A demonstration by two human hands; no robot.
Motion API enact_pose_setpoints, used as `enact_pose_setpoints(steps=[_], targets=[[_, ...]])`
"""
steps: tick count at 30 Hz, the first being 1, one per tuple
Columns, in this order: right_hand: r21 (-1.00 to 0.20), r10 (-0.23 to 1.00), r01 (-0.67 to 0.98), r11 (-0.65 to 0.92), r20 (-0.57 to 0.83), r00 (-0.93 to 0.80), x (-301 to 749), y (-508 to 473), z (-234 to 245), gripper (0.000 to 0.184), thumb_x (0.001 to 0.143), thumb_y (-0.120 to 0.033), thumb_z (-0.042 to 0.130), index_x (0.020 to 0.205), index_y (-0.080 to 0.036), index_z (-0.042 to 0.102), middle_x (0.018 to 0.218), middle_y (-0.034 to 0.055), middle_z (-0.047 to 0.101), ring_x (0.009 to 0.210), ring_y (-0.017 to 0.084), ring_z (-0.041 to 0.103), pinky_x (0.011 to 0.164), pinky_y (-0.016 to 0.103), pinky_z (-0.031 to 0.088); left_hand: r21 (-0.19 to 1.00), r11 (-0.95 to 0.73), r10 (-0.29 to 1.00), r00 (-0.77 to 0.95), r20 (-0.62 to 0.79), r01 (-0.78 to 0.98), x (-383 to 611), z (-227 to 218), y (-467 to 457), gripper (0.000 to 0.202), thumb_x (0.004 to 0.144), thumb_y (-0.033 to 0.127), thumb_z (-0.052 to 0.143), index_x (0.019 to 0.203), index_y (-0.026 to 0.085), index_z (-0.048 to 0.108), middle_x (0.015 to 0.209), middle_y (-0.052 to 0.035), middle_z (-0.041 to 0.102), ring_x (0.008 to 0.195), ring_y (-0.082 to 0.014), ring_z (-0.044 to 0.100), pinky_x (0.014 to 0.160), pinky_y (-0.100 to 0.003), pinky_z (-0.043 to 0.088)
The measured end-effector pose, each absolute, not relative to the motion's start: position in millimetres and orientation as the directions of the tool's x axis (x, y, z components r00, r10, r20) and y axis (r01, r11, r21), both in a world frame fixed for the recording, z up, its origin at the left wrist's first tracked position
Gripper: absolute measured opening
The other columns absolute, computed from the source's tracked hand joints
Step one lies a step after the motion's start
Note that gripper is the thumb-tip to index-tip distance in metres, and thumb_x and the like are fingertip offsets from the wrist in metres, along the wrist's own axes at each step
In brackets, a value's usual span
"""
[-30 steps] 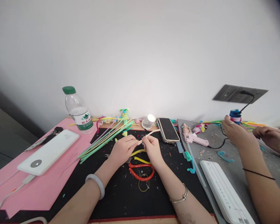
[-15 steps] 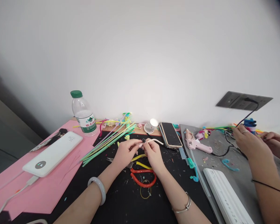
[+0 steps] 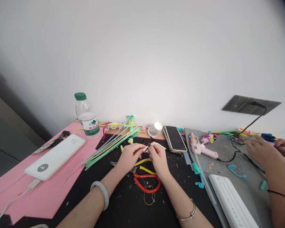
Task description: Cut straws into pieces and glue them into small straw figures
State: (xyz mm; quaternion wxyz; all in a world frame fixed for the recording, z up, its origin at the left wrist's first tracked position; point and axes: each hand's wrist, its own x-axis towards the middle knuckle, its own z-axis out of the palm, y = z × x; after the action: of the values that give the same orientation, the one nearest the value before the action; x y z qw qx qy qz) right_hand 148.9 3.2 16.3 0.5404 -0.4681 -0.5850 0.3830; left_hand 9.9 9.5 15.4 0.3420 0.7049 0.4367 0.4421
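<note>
Left hand [image 3: 129, 155] and right hand [image 3: 158, 156] meet over the black mat [image 3: 123, 205] on the counter [image 3: 160, 137], each with fingertips pinched shut on the cream pipe cleaner [image 3: 156, 144], which bends between them just above the mat. A small dark bit [image 3: 149, 145] sits on it where the fingers meet. Nearer than the hands lie a thin ring [image 3: 149, 199] and a red loop [image 3: 147, 185], with yellow pieces [image 3: 146, 162] just under the hands. To the left, a white power bank [image 3: 55, 156] rests on pink paper [image 3: 38, 199]. To the right, a white keyboard [image 3: 230, 202] lies on a grey mat [image 3: 247, 186], and another person's hands [image 3: 261, 150] work beyond it. Farther back are a bundle of green sticks [image 3: 109, 144], a phone [image 3: 175, 138], a pink glue gun [image 3: 201, 148] and a water bottle [image 3: 87, 117] by the wall [image 3: 142, 63].
</note>
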Motion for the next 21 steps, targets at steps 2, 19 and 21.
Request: enact_pose_setpoints(steps=[2, 19, 21], targets=[[-0.946, 0.960, 0.169, 0.278, 0.279, -0.021, 149.2, 2.6, 16.8, 0.028, 0.082, -0.035, 0.044, 0.062, -0.017, 0.050, 0.056, -0.0029, 0.039, 0.052, 0.009, 0.035, 0.048, 0.021, 0.027, 0.844, -0.408, 0.910, 0.226, 0.347, 0.349, 8.2, 17.0, 9.7, 0.021, 0.082, 0.025, 0.046, 0.084, 0.017, 0.065, 0.074, -0.0022, 0.064, 0.052, -0.0092, 0.054, 0.058, -0.022, 0.044], [-0.489, 0.863, 0.739, 0.463, 0.060, -0.501, 163.8, -19.9, 39.7, 0.029, 0.063, -0.011, 0.055, 0.091, -0.019, 0.053, 0.091, 0.0040, 0.053, 0.086, 0.017, 0.048, 0.073, 0.025, 0.038, 0.964, -0.226, 0.925, -0.279, 0.258, 0.141, -17.3, 19.2, 21.8, 0.031, 0.080, 0.041, 0.048, 0.095, 0.016, 0.057, 0.085, -0.0060, 0.065, 0.048, -0.0088, 0.049, 0.048, -0.022, 0.039], [-0.428, 0.863, 0.773, 0.469, 0.036, -0.504, 161.0, -24.9, 39.2, 0.034, 0.062, -0.004, 0.049, 0.093, -0.017, 0.052, 0.095, 0.0066, 0.051, 0.088, 0.018, 0.048, 0.076, 0.027, 0.038, 0.961, -0.231, 0.923, -0.278, 0.265, 0.149, -18.7, 20.0, 22.3, 0.030, 0.080, 0.042, 0.048, 0.093, 0.016, 0.057, 0.085, -0.0054, 0.065, 0.048, -0.0086, 0.048, 0.048, -0.021, 0.038]])
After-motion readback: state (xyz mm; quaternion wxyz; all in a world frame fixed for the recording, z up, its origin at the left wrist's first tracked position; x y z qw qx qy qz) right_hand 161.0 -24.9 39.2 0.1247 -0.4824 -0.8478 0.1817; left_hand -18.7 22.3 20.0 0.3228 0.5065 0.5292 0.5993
